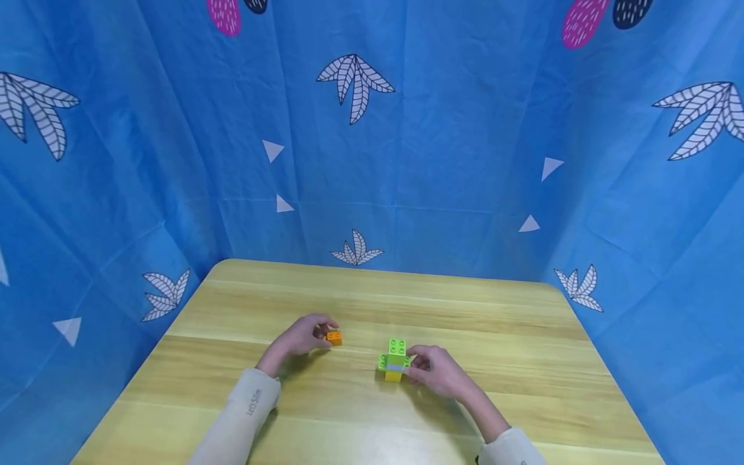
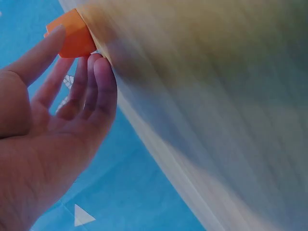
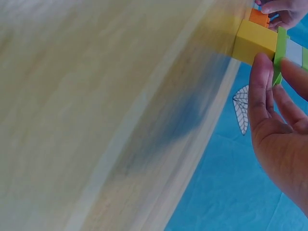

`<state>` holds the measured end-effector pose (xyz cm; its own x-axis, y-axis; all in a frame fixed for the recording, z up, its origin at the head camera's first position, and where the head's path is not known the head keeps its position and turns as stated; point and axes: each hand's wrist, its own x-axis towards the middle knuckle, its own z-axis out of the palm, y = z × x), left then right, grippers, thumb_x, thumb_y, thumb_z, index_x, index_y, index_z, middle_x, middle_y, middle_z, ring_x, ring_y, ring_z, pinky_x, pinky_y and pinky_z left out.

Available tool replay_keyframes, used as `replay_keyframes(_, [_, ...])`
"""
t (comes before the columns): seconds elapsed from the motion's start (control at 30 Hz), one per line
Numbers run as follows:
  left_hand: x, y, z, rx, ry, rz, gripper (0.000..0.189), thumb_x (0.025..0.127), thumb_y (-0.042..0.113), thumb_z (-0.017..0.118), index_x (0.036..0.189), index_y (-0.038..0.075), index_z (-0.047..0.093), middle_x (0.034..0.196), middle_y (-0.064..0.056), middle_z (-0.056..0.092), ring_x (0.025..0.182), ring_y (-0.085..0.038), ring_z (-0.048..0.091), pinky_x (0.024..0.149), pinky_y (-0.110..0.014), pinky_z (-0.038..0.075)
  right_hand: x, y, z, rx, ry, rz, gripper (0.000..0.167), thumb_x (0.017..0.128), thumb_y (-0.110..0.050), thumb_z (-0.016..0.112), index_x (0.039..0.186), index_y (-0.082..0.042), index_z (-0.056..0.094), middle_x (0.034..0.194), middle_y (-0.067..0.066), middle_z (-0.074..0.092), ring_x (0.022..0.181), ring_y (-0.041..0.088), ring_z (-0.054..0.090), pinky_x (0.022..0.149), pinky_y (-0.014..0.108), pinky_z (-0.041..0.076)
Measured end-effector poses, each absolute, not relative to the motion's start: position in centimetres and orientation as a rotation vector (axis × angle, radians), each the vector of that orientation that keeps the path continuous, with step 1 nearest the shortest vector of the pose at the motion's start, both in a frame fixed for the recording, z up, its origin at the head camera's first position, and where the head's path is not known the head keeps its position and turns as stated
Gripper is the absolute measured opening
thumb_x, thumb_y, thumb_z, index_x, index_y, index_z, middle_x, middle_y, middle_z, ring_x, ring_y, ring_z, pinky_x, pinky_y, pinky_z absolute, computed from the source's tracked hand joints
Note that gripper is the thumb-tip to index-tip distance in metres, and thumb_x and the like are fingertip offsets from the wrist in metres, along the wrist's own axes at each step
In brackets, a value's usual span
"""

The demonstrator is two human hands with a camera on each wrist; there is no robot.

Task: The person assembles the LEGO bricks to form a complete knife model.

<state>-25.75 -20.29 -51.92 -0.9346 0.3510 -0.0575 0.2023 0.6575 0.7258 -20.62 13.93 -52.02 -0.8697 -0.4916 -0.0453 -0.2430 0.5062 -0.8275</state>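
On the left, my left hand (image 1: 305, 333) pinches an orange toy brick (image 1: 334, 338) with studs on top. The left wrist view shows the thumb (image 2: 44, 54) on one face of that brick (image 2: 74, 33), close to the tabletop, the other fingers curving behind. To the right is a brick stack (image 1: 396, 352): a yellow block (image 1: 393, 376) at the bottom, a wider green plate (image 1: 382, 362), a pale blue-grey layer and a green brick on top. My right hand (image 1: 437, 369) holds the stack by the right end of its green plate, thumb and fingers on either side in the right wrist view.
The bricks are on a light wooden table (image 1: 465, 310) with rounded far corners. Blue curtains (image 1: 447, 129) with leaf and triangle prints stand behind it and along both sides.
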Motion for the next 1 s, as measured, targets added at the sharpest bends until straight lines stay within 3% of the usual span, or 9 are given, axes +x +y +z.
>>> replay_keyframes(0.3, [-25.7,-20.2,-52.1,0.495,2.721,1.093,0.025,0.092,0.006,0.076,0.117,0.004,0.073,0.106,-0.008,0.069,0.095,-0.020,0.063,0.090,-0.043,0.055,-20.6,13.9,-52.1,-0.623,2.478,-1.304,0.043,0.096,-0.007,0.070,0.132,0.013,0.057,0.091,0.007,0.069,0.076,0.020,0.068,0.066,0.031,0.062])
replay_keyframes(0.67, [-24.8,-19.6,-51.6,0.375,2.670,1.277,0.014,0.101,0.007,0.065,0.113,0.001,0.068,0.116,-0.013,0.070,0.108,-0.028,0.069,0.092,-0.040,0.061,-20.6,14.0,-52.1,-0.624,2.477,-1.305,0.044,0.096,-0.007,0.070,0.133,0.013,0.057,0.091,0.007,0.069,0.076,0.020,0.068,0.066,0.028,0.062])
replay_keyframes(1.0, [-24.0,-18.9,-51.1,0.369,2.635,1.335,0.007,0.105,0.010,0.057,0.109,0.004,0.060,0.103,-0.009,0.068,0.090,-0.024,0.062,0.076,-0.031,0.053,-20.6,14.0,-52.1,-0.638,2.473,-1.305,0.044,0.096,-0.006,0.069,0.133,0.014,0.057,0.091,0.007,0.069,0.076,0.020,0.068,0.066,0.030,0.062])
